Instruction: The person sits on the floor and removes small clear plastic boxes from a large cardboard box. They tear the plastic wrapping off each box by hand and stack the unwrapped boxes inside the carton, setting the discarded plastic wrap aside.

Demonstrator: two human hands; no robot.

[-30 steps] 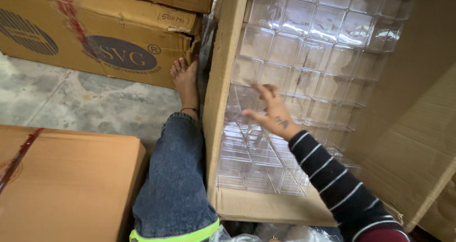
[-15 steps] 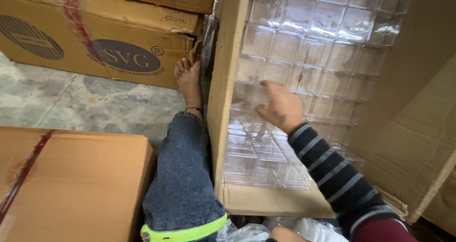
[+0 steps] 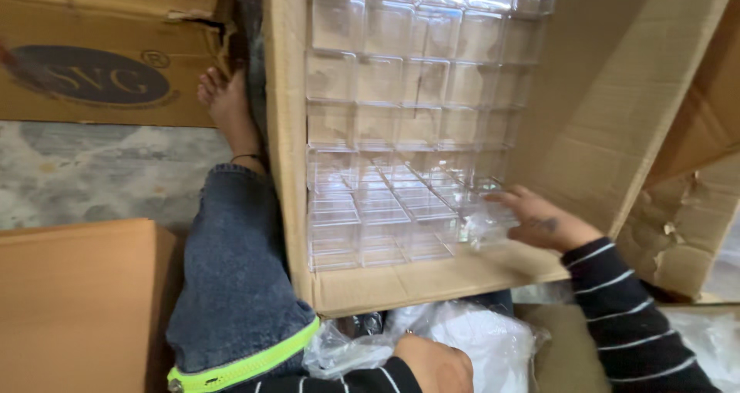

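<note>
Clear square plastic boxes (image 3: 401, 208) stacked in carton (image 3: 432, 273), right hand (image 3: 539, 222) grip loosely open.

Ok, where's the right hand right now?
In the head view, the right hand is right of centre, inside the open cardboard box, touching the right edge of the stacked clear plastic boxes.

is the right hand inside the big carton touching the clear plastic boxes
Yes, the right hand reaches into the open cardboard carton and its fingers rest on the clear plastic boxes at the lower right of the stack.
</note>
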